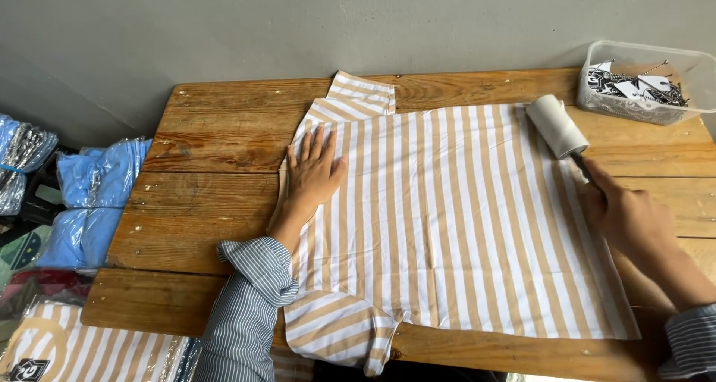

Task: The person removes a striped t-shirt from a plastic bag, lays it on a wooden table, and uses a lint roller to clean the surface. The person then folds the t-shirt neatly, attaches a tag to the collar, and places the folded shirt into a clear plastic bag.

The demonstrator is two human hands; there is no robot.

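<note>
The left grip (313,169) is lying released on the striped shirt (447,218); the right grip (626,214) is grasping a lint roller (556,126), whose sticky sheet could be bunching fabric ahead.

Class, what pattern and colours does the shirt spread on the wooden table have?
Tan and white stripes on the shirt, running top to bottom in the head view.
</note>
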